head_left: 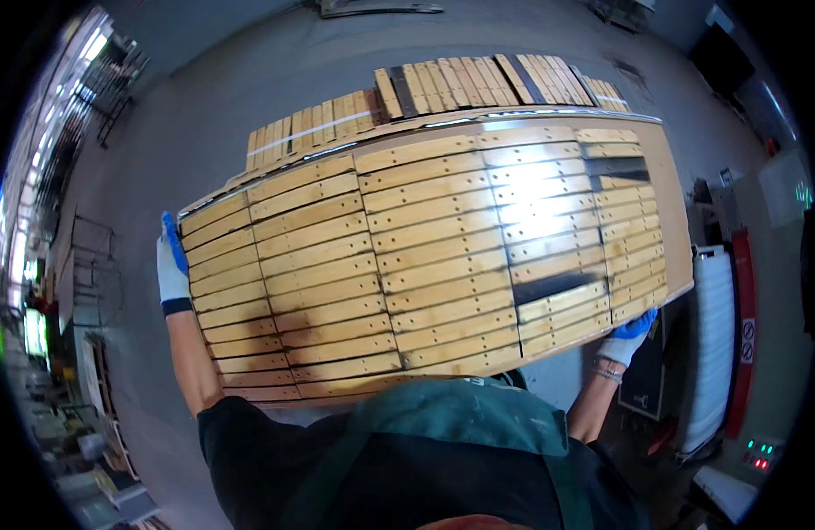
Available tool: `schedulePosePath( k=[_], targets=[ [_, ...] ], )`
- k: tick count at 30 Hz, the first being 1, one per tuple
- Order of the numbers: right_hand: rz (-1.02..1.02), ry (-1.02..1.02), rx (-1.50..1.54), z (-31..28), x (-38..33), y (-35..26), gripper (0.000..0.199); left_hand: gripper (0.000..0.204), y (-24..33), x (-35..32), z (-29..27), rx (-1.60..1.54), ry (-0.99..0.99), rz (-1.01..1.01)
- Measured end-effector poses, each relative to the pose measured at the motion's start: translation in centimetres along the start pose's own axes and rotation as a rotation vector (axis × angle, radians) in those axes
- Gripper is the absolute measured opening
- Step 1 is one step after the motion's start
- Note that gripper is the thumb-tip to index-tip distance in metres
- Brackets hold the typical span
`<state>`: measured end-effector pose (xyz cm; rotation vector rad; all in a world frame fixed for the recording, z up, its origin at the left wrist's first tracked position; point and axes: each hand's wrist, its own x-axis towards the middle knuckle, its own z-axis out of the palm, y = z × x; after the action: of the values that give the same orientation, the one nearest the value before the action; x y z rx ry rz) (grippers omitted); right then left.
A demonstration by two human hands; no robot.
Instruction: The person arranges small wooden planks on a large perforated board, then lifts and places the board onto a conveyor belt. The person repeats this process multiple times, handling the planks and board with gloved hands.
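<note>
A wide brown board [677, 212] spans the view before me, tilted up toward its left side. Rows of light wooden slats [438, 261] with small dark holes cover most of it, and a few slats are black. Glare whitens part of the right half. At the board's left edge is my left hand [172, 269], in a white glove with blue fingers, gripping the edge; some fingers are hidden. My right hand [631, 336], gloved the same way, grips the near edge toward the right corner, its fingers partly under the board.
Beyond the far edge stand more wooden slats [460, 84] packed in rows. To the right are a white ribbed upright form [715, 344], a red strip [745, 327] and a panel with lit indicators [761, 455]. Metal racks [94, 256] stand at the left across the grey floor.
</note>
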<state>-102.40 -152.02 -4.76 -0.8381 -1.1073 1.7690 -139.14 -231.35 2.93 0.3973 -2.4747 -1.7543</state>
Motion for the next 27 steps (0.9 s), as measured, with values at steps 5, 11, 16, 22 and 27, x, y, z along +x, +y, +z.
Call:
schedulePosePath(
  k=[5,11,16,22,27],
  targets=[
    [0.114,0.024,0.082,2.3,0.2,2.4,0.065,0.067,2.1,-0.2,-2.5,-0.378,-0.039,-0.092],
    [0.142,-0.018,0.177,1.7,1.7,3.2,0.072,0.06,-1.2,-1.7,-3.4,0.065,0.184,0.158],
    [0.125,0.011,0.319,0.8,1.5,3.4,0.072,0.059,-2.2,-2.3,-3.6,0.124,0.099,0.186],
    [-0.003,0.11,0.351,1.6,1.2,4.1,0.067,0.058,-3.4,-0.7,-3.3,0.126,0.133,0.14],
    [-0.005,-0.004,0.508,1.6,1.1,4.8,0.067,0.061,-4.0,0.8,-3.3,-0.06,0.096,0.145]
  ],
)
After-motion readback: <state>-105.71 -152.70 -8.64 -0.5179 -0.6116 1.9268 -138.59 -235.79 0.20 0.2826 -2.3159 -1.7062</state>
